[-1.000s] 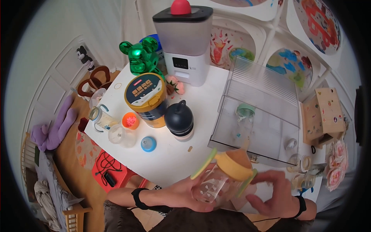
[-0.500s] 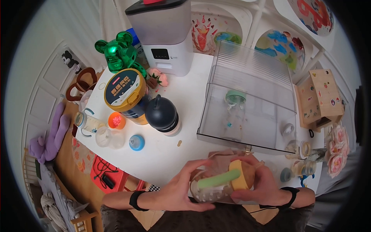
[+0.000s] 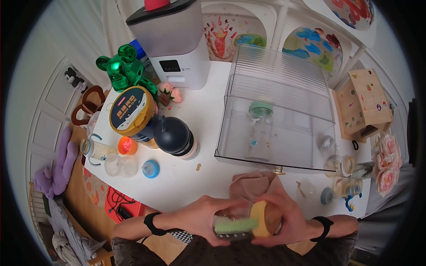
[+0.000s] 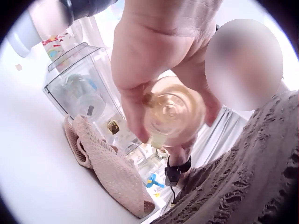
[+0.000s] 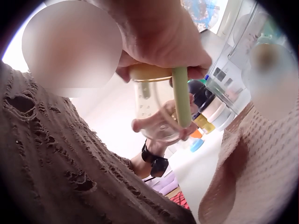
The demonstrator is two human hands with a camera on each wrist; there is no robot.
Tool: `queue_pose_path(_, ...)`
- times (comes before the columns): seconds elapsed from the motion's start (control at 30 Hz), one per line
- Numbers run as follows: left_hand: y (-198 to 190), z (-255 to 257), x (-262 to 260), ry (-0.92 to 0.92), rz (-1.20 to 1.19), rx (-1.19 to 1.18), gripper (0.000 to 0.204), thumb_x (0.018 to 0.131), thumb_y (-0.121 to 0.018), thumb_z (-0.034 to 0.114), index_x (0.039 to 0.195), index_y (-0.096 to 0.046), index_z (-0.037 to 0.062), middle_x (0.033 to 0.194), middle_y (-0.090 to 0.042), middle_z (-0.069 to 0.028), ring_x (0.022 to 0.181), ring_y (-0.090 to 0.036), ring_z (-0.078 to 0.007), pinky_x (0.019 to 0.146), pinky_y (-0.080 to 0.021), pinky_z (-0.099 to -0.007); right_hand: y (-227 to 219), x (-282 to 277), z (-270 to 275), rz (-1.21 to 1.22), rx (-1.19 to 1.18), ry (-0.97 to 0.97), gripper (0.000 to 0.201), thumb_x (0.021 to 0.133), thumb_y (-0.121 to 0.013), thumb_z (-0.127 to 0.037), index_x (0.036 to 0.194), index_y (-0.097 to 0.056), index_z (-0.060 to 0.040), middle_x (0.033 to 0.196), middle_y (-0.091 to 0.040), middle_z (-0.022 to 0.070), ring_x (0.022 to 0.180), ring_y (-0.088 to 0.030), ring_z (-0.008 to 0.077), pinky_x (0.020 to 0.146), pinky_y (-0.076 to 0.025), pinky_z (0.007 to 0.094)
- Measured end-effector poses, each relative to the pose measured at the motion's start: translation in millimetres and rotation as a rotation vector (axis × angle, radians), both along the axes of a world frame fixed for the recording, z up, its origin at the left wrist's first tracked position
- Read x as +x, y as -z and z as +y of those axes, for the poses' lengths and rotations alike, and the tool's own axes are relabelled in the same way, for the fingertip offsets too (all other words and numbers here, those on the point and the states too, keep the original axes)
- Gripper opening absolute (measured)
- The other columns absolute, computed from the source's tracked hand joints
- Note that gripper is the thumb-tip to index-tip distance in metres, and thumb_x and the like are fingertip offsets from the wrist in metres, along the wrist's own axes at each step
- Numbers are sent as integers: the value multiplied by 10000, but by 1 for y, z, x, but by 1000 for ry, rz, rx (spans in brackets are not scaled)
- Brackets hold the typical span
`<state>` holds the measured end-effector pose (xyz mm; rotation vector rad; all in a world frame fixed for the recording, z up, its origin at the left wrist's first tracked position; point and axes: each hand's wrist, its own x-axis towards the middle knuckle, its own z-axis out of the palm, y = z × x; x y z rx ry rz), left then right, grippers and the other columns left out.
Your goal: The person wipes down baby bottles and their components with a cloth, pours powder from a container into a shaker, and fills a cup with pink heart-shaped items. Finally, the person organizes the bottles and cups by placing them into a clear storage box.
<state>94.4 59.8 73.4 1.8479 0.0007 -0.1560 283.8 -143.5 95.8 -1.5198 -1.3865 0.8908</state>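
Note:
A clear baby bottle point(image 5: 152, 102) with a yellow collar point(image 3: 262, 217) and green handle point(image 3: 235, 226) lies sideways between both hands, above the lap. My left hand point(image 3: 208, 219) grips the clear body, its fingers curled round the base end in the right wrist view. On the yellow collar, my right hand point(image 3: 290, 217) has its fingers and thumb wrapped around the rim. In the left wrist view the round base point(image 4: 170, 109) faces the camera. Just beyond the hands, a pink cloth point(image 3: 250, 184) lies crumpled at the table's front edge.
A transparent storage box point(image 3: 301, 150) holds a green-topped bottle point(image 3: 260, 111). Left of it stand a dark round-topped bottle point(image 3: 173, 137), a gold-lidded tub point(image 3: 133, 111) and a blue-ringed teat point(image 3: 151, 169). Small jars point(image 3: 348, 186) stand at the right.
The bottle has tipped from roughly upright onto its side, collar to the right. My right hand has moved from beside the handle to grip the collar. The pink cloth has come into fuller view.

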Motion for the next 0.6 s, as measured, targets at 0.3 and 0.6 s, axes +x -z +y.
queue_pose_path(0.3, -12, 17, 1, 285, 95, -207, 879, 668, -887, 249, 1426, -473, 86, 1230, -661, -126, 1073, -683, -264, 906, -544, -349, -25, 27, 20, -403, 315, -515, 904, 769, -852, -244, 1518, -379, -60, 1465, -441, 145, 1317, -457, 317, 1082, -400, 443)
queue_pose_path(0.6, -25, -6, -12, -159, -249, 450, 764, 688, -880, 88, 1345, -500, 5, 1378, -553, -157, 1224, -586, -357, 953, -560, -394, -23, 19, 8, 303, -252, -112, 898, 806, -860, -289, 1500, -345, -47, 1446, -424, 165, 1296, -510, 337, 1057, -456, 436)
